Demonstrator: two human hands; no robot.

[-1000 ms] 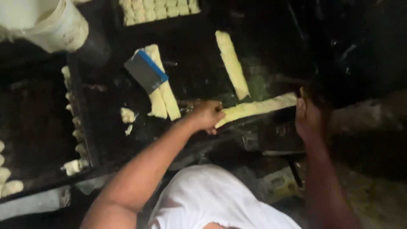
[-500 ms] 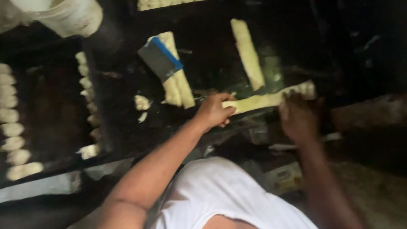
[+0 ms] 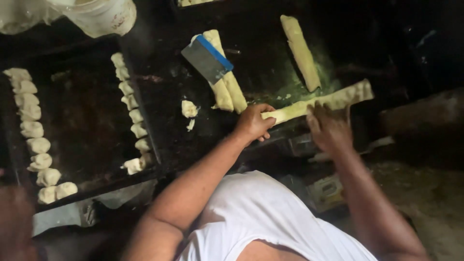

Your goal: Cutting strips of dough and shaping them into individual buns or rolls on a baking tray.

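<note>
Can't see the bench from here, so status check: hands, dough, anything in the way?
Left hand grips near end of long dough roll; right hand flat on it. Scraper lies apart, on two other rolls.

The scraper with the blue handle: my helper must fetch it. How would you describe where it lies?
On the dark worktable, right of the tray of dough pieces, the flat grey metal scraper with a blue handle lies atop two pale dough logs. It alone is metal and blue.
</note>
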